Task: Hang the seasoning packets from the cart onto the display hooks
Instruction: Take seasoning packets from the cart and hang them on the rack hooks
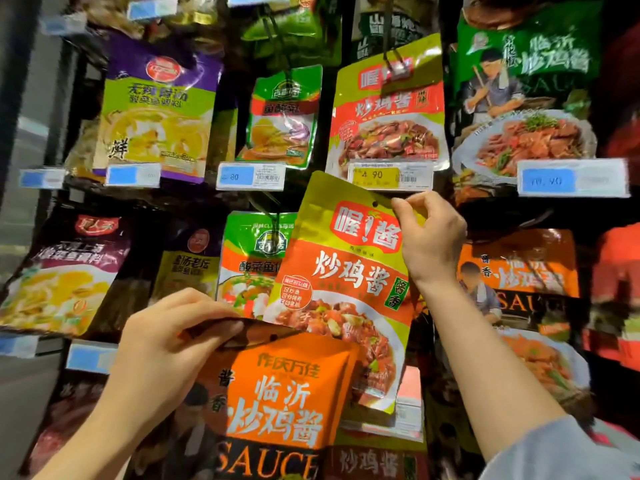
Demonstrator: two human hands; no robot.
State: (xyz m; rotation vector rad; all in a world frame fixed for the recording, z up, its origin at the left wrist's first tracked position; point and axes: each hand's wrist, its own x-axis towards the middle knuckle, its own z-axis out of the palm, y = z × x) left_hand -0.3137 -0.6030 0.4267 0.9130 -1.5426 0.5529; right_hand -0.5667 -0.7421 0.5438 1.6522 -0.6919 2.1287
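Two packets in hand: left hand [162,344] grips one orange sauce packet [277,403] by its top edge, near; right hand [429,237] pinches one yellow-orange packet [341,282] at its top corner, just below one yellow price tag [389,176]; one matching packet [388,109] hangs beyond

A dark shop display rack [446,202] fills nearly the whole view, its black uprights running top to bottom between columns of hanging goods. Price labels [250,176] in clear holders line the rows, most blue and white, one yellow [390,177]. At the far left, a pale strip of floor [20,209] shows, blurred.
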